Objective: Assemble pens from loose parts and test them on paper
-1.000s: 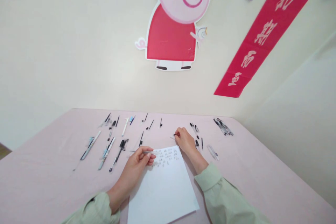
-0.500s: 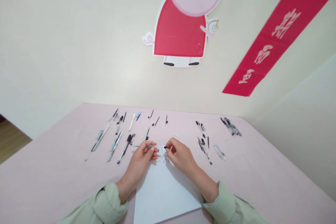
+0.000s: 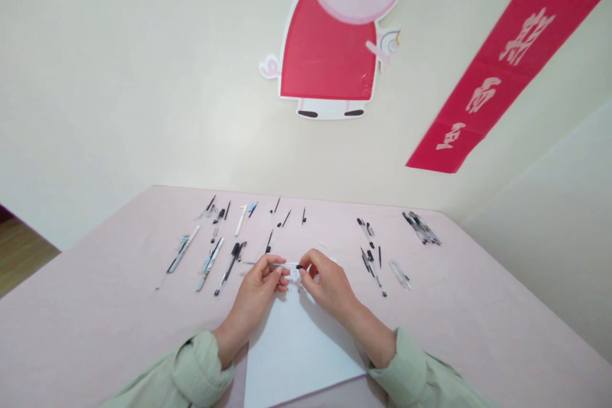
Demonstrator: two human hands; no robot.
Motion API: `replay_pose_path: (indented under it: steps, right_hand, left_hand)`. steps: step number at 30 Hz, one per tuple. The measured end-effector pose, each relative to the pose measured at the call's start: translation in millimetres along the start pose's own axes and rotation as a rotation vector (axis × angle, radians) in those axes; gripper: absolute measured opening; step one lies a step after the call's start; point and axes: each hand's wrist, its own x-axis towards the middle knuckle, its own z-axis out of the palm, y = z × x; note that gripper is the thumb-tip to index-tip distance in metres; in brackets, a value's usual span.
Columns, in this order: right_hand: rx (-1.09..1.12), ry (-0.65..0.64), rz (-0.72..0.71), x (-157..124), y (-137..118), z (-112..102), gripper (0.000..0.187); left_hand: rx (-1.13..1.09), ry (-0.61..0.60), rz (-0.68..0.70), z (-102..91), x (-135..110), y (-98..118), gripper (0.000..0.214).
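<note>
My left hand [image 3: 261, 284] pinches a thin clear pen barrel [image 3: 282, 264] that lies level above the far end of a white sheet of paper [image 3: 299, 350]. My right hand [image 3: 327, 280] is closed on a small black pen part [image 3: 299, 266] at the barrel's right end. The two hands nearly touch over some handwriting on the sheet. Both sleeves are pale green.
The pink table [image 3: 95, 319] holds several pens and pen parts in rows to the left [image 3: 210, 261], behind the hands [image 3: 285, 218] and to the right [image 3: 373, 264]. A bundle of black pens [image 3: 421, 228] lies far right. A cartoon pig cutout and a red banner hang on the wall.
My right hand came back from the far table with a small black part and met the left hand at the barrel's end. The view shifted a little to the left and down.
</note>
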Motion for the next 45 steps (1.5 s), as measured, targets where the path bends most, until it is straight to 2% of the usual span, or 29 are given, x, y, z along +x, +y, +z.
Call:
replay_pose_path:
  steps: [12, 20, 26, 34, 42, 45]
  right_hand:
    - [-0.094, -0.013, -0.053, -0.6, -1.8, 1.6, 0.004]
    - [0.055, -0.021, 0.006, -2.1, 2.9, 7.7, 0.005]
    - [0.119, -0.05, 0.034, -1.7, 5.8, 10.5, 0.015]
    - [0.16, -0.026, 0.006, 0.0, 7.1, 9.2, 0.005]
    - [0.174, -0.079, 0.053, -0.5, 5.5, 9.1, 0.021]
    - [0.192, -0.052, 0.046, -0.7, 6.0, 9.2, 0.01]
  left_hand:
    - [0.005, -0.008, 0.005, -1.2, 1.6, -2.6, 0.027]
    - [0.004, 0.006, 0.004, 1.0, -2.1, 3.7, 0.024]
    - [0.007, 0.016, 0.003, 1.1, -1.7, 3.9, 0.025]
    - [-0.008, 0.006, 0.016, 0.9, -1.1, 1.4, 0.026]
    - [0.007, -0.004, 0.014, 0.0, -1.1, 1.5, 0.026]
    - [-0.003, -0.003, 0.014, 0.8, -1.6, 3.2, 0.026]
